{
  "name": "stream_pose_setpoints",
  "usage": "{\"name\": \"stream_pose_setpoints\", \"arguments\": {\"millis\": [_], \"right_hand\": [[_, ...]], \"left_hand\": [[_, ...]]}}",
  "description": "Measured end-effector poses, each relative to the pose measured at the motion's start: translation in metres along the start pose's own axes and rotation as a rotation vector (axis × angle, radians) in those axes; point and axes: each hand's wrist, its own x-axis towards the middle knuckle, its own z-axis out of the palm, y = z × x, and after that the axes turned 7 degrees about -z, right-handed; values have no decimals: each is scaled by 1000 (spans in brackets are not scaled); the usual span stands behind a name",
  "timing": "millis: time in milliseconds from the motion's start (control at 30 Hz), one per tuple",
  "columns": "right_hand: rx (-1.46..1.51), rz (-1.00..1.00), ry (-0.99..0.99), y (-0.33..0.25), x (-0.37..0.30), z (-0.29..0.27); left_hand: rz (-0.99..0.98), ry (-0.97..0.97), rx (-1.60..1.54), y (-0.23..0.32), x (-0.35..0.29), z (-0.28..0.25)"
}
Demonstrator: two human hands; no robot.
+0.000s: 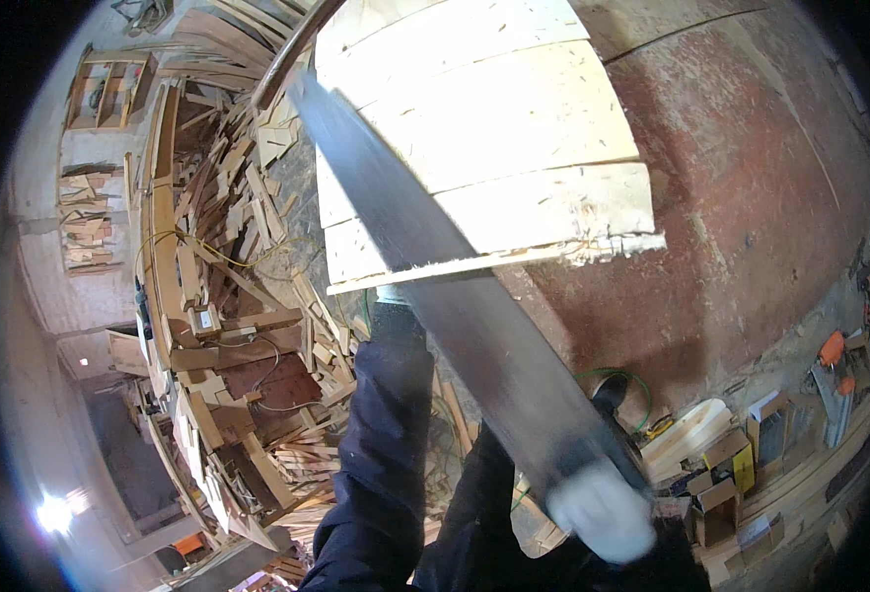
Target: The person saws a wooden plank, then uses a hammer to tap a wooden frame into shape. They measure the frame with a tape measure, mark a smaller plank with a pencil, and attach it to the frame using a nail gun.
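A long handsaw (489, 340) crosses the view diagonally, its dark blade blurred by motion. My right hand (603, 511), in a white glove, is closed round its handle end at the lower right. The blade lies across the near edge of a pale panel of joined wooden boards (504, 118). That near edge is rough and splintered at its right end. Beneath it my left hand (389, 294) shows only a bit of white glove; the panel hides its fingers, so its grip cannot be made out.
Wood offcuts (257, 202) lie heaped on the left. A worn reddish board surface (721, 217) extends right of the panel. Cardboard boxes (719, 508) and an orange-handled tool (831, 349) sit at the lower right. A green cord (642, 387) curls near my foot (610, 390).
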Motion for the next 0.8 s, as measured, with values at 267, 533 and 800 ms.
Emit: {"name": "stream_pose_setpoints", "arguments": {"millis": [267, 533, 800], "right_hand": [[-252, -82, 25, 6, 93, 48], [-253, -139, 96, 3, 75, 47], [-241, -233, 72, 31, 82, 44]], "left_hand": [[-15, -23, 6, -14, -3, 0], [-43, -43, 5, -1, 7, 2], [-42, -84, 5, -16, 22, -6]]}}
